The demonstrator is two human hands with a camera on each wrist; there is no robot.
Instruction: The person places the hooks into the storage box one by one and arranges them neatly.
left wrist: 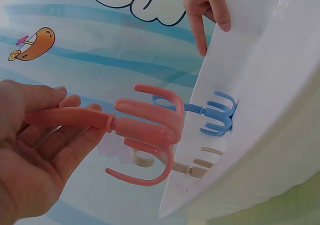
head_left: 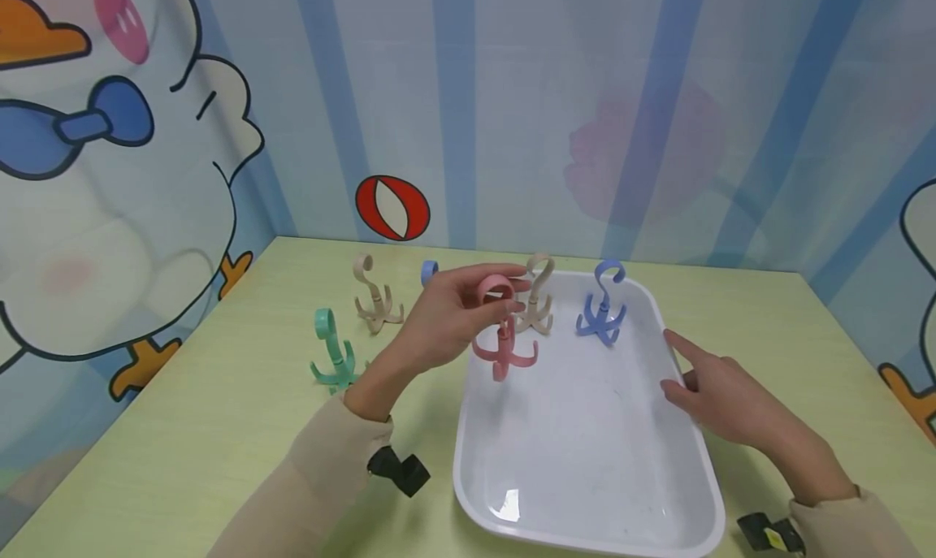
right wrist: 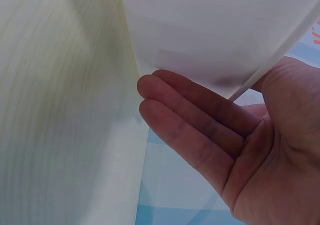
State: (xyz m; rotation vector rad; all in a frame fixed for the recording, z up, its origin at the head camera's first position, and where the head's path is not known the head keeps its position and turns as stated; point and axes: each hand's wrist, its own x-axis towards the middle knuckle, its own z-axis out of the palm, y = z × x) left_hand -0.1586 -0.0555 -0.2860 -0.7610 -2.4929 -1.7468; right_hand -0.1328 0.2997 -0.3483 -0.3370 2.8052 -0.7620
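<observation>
In the head view, my left hand [head_left: 446, 318] holds a pink swivel hook hanger [head_left: 504, 348] by its curved top, over the left part of a white tray [head_left: 585, 452]. The left wrist view shows its stem between thumb and fingers, prongs pointing away from the palm. Inside the tray's far end stand a blue hook hanger [head_left: 603, 322] and a beige hook hanger [head_left: 539, 286], the beige one partly hidden by the left hand. My right hand [head_left: 731, 400] grips the tray's right rim, thumb over the edge and fingers [right wrist: 185, 130] against the outer wall.
Left of the tray, a green hook hanger [head_left: 336, 359] and another beige hook hanger [head_left: 376, 302] stand on the pale yellow-green table [head_left: 241, 379]. A second blue hook hanger [head_left: 429, 270] is mostly hidden behind the left hand. A printed wall [head_left: 512, 136] rises behind the table.
</observation>
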